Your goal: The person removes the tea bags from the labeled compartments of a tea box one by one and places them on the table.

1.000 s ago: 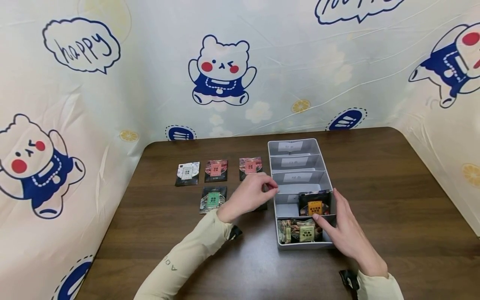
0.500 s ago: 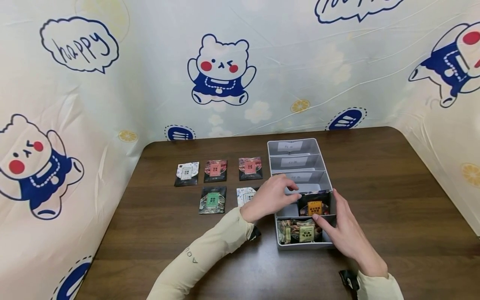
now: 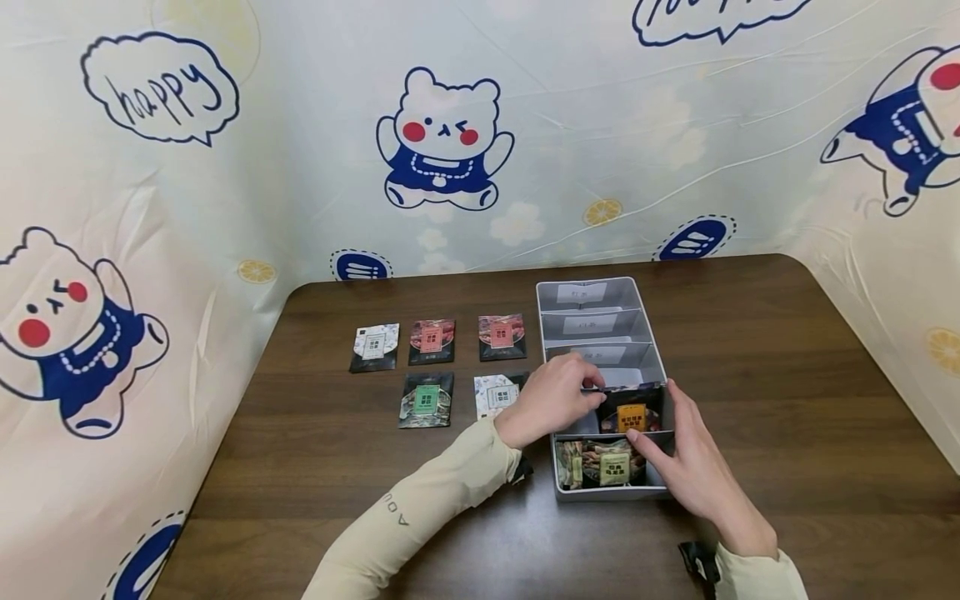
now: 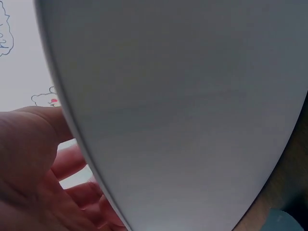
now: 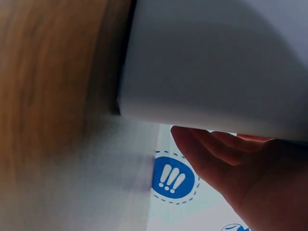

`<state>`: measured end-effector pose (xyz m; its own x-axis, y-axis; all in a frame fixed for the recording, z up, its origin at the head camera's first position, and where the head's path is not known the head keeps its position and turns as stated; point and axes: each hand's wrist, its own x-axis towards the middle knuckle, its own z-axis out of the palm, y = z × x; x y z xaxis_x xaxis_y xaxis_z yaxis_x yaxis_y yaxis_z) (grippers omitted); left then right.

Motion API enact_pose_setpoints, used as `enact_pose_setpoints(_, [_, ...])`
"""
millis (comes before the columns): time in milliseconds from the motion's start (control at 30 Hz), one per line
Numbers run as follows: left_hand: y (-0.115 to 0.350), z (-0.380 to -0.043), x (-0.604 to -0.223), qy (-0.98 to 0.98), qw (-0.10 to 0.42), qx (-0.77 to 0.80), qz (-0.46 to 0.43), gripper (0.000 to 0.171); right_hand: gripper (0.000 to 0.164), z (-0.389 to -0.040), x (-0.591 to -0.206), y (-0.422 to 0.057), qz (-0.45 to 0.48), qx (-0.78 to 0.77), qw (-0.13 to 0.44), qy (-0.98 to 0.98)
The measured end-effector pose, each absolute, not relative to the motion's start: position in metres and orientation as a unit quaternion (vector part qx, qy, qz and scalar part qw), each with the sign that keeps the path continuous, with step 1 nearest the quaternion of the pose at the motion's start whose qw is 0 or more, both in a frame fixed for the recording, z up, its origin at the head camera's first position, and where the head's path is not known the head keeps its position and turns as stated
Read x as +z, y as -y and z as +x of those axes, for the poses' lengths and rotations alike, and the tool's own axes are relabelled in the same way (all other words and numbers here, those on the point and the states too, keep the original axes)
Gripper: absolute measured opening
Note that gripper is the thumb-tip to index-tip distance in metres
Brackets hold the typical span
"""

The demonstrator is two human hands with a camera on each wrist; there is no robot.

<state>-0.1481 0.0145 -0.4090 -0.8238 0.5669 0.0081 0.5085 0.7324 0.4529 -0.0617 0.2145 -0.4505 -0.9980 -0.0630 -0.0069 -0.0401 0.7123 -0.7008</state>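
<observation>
My left hand (image 3: pixel 558 396) reaches over the left rim of a grey divided box (image 3: pixel 607 493). Its thumb and index finger pinch the top left corner of a black tea packet with an orange label (image 3: pixel 632 417), upright in the second compartment from the front. My right hand (image 3: pixel 697 458) grips the box's right wall, thumb over the rim and fingers outside. In the front compartment sit tea packets with yellow-green labels (image 3: pixel 614 469). Both wrist views show mostly the box's outer walls, with part of the left hand (image 4: pixel 38 168) and the right hand (image 5: pixel 240 168) beside them.
Left of the box, flat on the wooden table (image 3: pixel 300 483), lie red-labelled packets (image 3: pixel 502 337) (image 3: pixel 432 341), white-labelled packets (image 3: pixel 375 347) (image 3: pixel 497 393) and a green-labelled packet (image 3: pixel 427 400). Paper labels (image 3: pixel 581 292) mark the box's rear compartments. A printed curtain (image 3: pixel 315 150) surrounds the table.
My left hand has moved right, from the box's left rim to the orange-labelled packet, uncovering a white-labelled packet on the table. The right hand stays on the box.
</observation>
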Motion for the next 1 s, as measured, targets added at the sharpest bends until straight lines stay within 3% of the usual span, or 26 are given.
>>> enact_pose_setpoints(1000, [-0.0139, -0.1514, -0.4102, -0.927, 0.045, 0.249, 0.277, 0.008, 0.089, -0.0613, -0.4501, -0.2149, -0.029, -0.379, 0.012, -0.925])
